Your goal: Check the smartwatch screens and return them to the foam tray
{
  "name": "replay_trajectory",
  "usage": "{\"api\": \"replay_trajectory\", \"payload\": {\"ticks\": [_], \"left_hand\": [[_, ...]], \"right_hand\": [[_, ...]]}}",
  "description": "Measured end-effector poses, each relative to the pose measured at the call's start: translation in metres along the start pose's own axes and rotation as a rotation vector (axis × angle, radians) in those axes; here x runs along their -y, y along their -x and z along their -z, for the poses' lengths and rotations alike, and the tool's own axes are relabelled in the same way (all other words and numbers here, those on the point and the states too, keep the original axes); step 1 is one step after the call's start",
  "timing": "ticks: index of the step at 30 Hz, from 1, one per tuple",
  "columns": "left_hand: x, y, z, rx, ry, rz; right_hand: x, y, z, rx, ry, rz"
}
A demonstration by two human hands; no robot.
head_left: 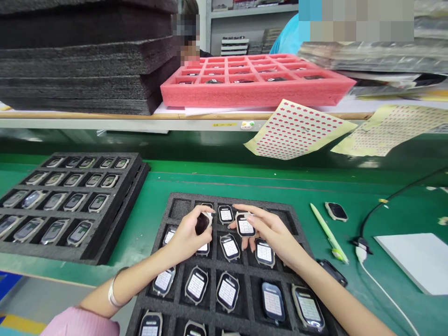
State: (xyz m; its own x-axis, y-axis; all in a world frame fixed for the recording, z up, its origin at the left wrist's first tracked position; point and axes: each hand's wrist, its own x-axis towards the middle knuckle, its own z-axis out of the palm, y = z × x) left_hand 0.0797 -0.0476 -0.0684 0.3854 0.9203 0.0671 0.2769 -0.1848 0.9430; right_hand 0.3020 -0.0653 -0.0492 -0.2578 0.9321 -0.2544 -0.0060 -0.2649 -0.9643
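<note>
A black foam tray (213, 280) lies before me, its pockets holding several smartwatch bodies with lit white screens, such as one watch (228, 290). My left hand (191, 233) is closed round a dark-screened smartwatch (202, 224) above the tray's upper left pockets. Between the thumb and fingers of my right hand (264, 224) is a light-framed smartwatch (245, 226), its lit screen facing me. Just left of it, another lit watch (226, 213) rests in its pocket. Some pockets in the top row are partly hidden by my hands.
At left sits a second foam tray (94, 219) of watches. On the right are a green pen (327, 231), a loose watch (336, 211), a cable (362, 252) and a white box (416, 261). The shelf above holds a pink foam tray (252, 95) and stacked black foam (77, 60).
</note>
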Motion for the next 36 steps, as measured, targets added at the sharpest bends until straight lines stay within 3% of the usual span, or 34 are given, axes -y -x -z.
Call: {"api": "replay_trajectory", "payload": {"ticks": [16,25,31,36], "left_hand": [[0.0023,-0.0001,0.0003,-0.041,0.007,-0.008],[0.0083,0.0016,-0.0037,-0.009,0.195,0.032],[0.0061,-0.0013,-0.0050,0.088,0.487,0.110],[0.0004,-0.0025,-0.0047,0.072,0.562,0.138]], "right_hand": [[0.0017,0.0006,-0.0006,-0.006,0.004,-0.006],[0.0012,0.0004,-0.0002,0.006,-0.008,-0.011],[0.0010,0.0004,0.0000,0.011,-0.006,-0.001],[-0.0009,0.0008,-0.0001,0.008,-0.005,0.020]]}}
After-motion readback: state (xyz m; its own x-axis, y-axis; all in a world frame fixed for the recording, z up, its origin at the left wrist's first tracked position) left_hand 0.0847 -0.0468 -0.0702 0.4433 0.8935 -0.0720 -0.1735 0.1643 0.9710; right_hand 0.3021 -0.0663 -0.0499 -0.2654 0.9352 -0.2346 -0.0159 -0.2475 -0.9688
